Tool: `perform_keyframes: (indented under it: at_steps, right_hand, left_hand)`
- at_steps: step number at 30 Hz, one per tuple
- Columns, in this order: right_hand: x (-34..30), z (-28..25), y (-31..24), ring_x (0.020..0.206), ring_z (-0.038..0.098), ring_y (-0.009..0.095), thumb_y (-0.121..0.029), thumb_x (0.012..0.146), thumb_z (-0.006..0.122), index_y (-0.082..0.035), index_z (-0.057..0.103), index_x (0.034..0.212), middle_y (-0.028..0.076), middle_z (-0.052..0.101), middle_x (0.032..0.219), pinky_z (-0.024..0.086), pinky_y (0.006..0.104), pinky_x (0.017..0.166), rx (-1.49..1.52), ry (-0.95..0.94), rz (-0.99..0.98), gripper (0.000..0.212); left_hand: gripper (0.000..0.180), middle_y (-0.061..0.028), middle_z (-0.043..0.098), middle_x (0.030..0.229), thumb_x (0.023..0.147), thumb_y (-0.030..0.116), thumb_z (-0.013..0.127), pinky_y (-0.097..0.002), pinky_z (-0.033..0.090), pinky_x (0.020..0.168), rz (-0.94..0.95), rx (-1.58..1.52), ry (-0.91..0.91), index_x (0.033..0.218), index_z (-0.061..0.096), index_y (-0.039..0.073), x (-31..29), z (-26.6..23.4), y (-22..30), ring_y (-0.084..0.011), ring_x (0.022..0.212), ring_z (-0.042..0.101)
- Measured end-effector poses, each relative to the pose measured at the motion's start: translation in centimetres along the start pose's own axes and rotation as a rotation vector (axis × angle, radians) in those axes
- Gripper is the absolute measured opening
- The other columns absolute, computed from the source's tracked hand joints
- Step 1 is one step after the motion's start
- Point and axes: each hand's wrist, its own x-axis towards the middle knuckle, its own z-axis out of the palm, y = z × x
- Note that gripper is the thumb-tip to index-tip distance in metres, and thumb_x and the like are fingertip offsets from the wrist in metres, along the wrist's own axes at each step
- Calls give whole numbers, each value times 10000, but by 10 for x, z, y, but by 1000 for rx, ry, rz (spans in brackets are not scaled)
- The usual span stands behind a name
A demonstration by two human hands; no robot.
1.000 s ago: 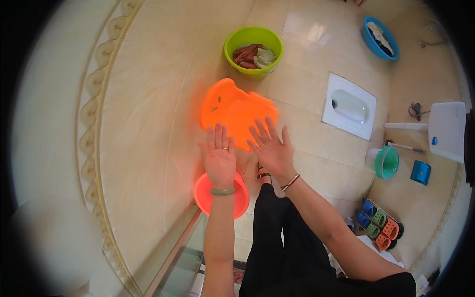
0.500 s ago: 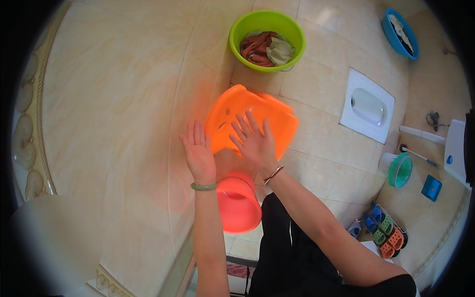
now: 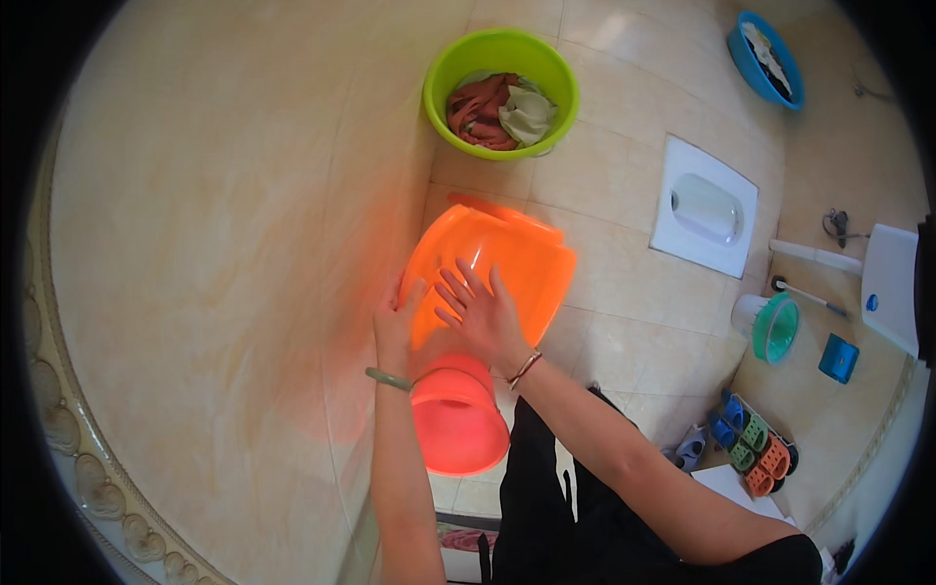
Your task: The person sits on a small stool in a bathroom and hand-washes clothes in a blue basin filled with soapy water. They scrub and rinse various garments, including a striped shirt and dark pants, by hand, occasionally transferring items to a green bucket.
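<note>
Head view: only one to go by; I'm standing over a tiled washroom floor, person's two bare hands low and forward.
Orange plastic chair [image 3: 522,278]: on the floor by the left-hand wall, dead ahead of the person, between the red basin [image 3: 458,444] on the near side and the green tub [image 3: 502,44] on the far side.
Chair axis: broad face leans, wider left to right than near to far, as I read it; fisheye bend, so can't fix a true long axis.
Left hand [image 3: 392,320]: at the chair's left edge, wall side, turned edge-on, thumb toward the chair. Fingers half hidden; can't tell if they grip the edge or just sit beside it.
Right hand [image 3: 492,324]: fingers spread, nothing held, over the chair's near part. Contact or gap: can't tell.
Chair from fingers: right of the left hand; behind the right hand's fingers, extending ahead and rightward.
Nearer hand: left to the chair's left edge, right to the middle of its face.
Red basin: near side of the chair, just right of the left wrist, mouth toward the person.
Green tub: beyond the chair, apart from both hands, reddish-brown cloth [image 3: 478,109] and pale cloth [image 3: 527,117] inside.
Squat toilet [image 3: 666,239]: right of the chair, well apart.
</note>
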Motion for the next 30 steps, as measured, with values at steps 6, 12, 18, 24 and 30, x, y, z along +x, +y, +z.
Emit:
perform_keyframes:
  at_steps: [6,12,18,24,30]
  right_hand:
    - [-54,-21,-28,1408,280,221,-612,963,374,-188,289,1507,57,297,1542,254,432,1122,8,64,-79,695]
    - [-130,-40,-98,1439,219,244,-605,966,366,-193,266,1517,67,243,1569,151,486,1150,65,204,-237,695]
    - [-196,-23,-203,1452,189,258,-587,968,376,-195,256,1519,75,231,1575,112,504,1159,160,169,-371,687]
    - [-230,17,-351,1465,145,265,-603,968,346,-188,204,1533,81,169,1596,63,508,1165,166,114,-553,715]
    - [-236,53,-510,1469,133,251,-612,952,388,-215,255,1515,61,200,1585,83,496,1162,262,-38,-767,702]
  left_hand:
    - [411,-120,678,1087,884,213,696,-314,509,823,-218,154,-219,1185,615,-55,-43,54,5,-183,967,637]
    - [323,-93,688,992,883,168,694,-283,529,744,-189,272,-204,1120,640,-45,-80,139,79,-141,868,646]
    - [281,-77,692,989,882,158,693,-279,527,751,-181,271,-248,1093,646,-22,-90,221,146,-134,864,651]
    - [310,-67,686,1049,887,182,699,-276,524,782,-109,83,-338,1120,637,-13,-69,354,220,-137,897,657]
    - [239,-32,690,945,903,186,686,-258,504,741,-56,-106,-390,1054,657,3,-23,483,320,-111,829,640]
